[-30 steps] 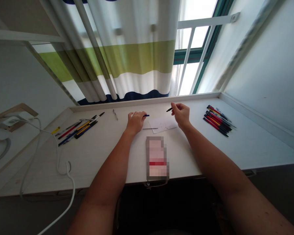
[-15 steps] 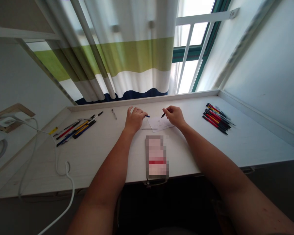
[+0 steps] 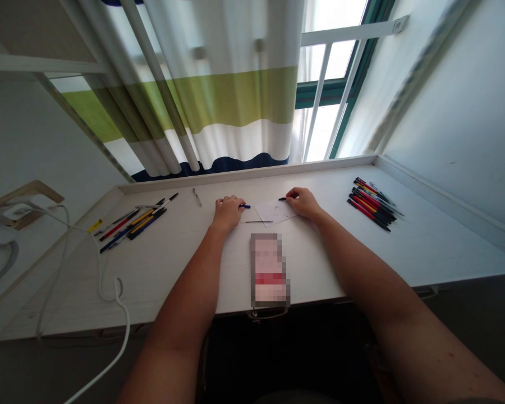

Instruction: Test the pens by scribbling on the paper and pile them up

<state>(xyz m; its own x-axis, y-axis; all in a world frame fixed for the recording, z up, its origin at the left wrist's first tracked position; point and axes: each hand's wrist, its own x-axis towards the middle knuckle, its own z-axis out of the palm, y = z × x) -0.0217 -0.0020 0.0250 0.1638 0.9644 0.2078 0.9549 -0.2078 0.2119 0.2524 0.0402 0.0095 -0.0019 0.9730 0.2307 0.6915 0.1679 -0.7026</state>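
My left hand [image 3: 228, 212] rests low over the desk with its fingers closed on a short blue pen piece [image 3: 246, 206], whose end sticks out to the right. Across from it, my right hand [image 3: 303, 202] pinches a short black pen piece [image 3: 282, 198] pointing left; whether it is a cap or part of a barrel I cannot tell. Between the hands lies a white sheet of paper [image 3: 271, 212] with small dark marks or bits on it. A thin dark stick like a pen refill [image 3: 256, 221] crosses its near left edge.
Several pens [image 3: 138, 221] lie loosely at the left, and a bundle of red and black pens [image 3: 372, 205] at the right. One pale pen [image 3: 197, 196] lies near the back. A blurred-out phone-shaped object [image 3: 269, 269] is at the front edge. A white cable [image 3: 120, 297] hangs left.
My left hand has come down nearer the desk and slightly left with the blue piece. My right hand has lowered a little, and the black piece now lies more level.
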